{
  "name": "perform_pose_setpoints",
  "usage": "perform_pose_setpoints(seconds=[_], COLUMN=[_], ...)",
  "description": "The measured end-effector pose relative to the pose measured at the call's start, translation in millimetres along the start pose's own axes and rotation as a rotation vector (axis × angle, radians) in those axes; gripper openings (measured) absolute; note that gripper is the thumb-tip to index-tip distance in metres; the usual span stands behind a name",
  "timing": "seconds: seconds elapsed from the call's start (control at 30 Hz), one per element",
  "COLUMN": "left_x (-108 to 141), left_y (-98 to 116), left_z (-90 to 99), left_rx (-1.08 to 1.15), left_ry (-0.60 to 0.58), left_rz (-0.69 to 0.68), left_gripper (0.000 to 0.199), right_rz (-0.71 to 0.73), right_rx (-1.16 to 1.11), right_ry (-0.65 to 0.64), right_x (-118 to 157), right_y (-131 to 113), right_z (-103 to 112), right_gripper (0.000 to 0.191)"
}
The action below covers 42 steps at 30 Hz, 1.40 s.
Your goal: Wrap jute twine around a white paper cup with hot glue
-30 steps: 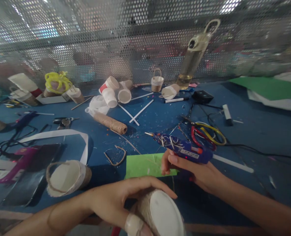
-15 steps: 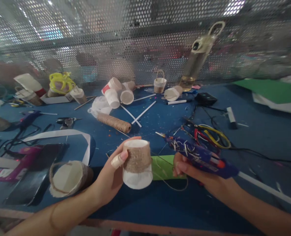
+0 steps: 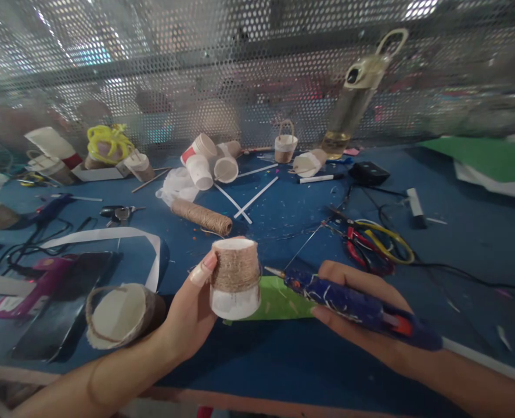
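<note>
Your left hand (image 3: 191, 305) grips one cup (image 3: 235, 278) over the tabletop (image 3: 257, 360); your right hand (image 3: 370, 284) holds one glue gun (image 3: 339, 302), nozzle (image 3: 274, 271) beside the cup, contact unclear. Two crossed sticks (image 3: 241, 212) lie beyond.

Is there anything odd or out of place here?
Yes: the blue glue gun in the right hand has whitish streaks, probably glue. Near the mesh, a sideways cup lies beside an upright cup.

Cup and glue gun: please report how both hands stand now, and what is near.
Left hand holds cup, twine around its upper part. Right hand holds glue gun, nozzle close to cup. Green paper on table behind cup.
</note>
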<state>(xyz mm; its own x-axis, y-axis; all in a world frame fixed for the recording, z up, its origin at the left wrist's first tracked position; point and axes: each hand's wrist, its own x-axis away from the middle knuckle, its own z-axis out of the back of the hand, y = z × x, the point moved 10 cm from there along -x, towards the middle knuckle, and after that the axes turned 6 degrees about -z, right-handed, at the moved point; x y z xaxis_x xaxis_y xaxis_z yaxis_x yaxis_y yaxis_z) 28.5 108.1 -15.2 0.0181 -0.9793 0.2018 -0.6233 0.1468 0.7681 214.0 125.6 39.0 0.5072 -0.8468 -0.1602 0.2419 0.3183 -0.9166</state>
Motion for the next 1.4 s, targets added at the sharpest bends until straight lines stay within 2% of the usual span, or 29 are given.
perform_pose_setpoints(seconds=[0.17, 0.4, 0.63, 0.87, 1.27, 1.4], left_x=[1.6, 2.6, 3.2, 3.3, 3.4, 4.6], left_y=[-1.8, -2.1, -4.5, -6.1, -4.2, -0.9], left_z=[-0.8, -0.9, 1.9, 8.4, 5.8, 3.5], left_rx=[-0.02, -0.031, -0.064, -0.137, -0.091, -0.111], left_ry=[-0.001, -0.017, -0.013, 0.041, 0.031, 0.052], left_rz=[0.023, 0.021, 0.038, 0.039, 0.001, 0.0], left_gripper=[0.044, 0.044, 0.047, 0.052, 0.049, 0.052], right_rz=[0.052, 0.049, 0.09, 0.143, 0.047, 0.08], right_rx=[0.055, 0.077, 0.096, 0.175, 0.319, 0.326], right_ry=[-0.096, -0.121, -0.083, -0.082, -0.053, -0.046], right_x=[5.9, 6.0, 6.1, 8.3, 11.3, 11.7], right_y=[2.6, 0.6, -4.7, -5.5, -0.8, -3.2], right_z=[-11.3, -12.0, -9.5, -11.0, -12.1, -12.4], right_gripper=[0.027, 0.026, 0.024, 0.025, 0.025, 0.023])
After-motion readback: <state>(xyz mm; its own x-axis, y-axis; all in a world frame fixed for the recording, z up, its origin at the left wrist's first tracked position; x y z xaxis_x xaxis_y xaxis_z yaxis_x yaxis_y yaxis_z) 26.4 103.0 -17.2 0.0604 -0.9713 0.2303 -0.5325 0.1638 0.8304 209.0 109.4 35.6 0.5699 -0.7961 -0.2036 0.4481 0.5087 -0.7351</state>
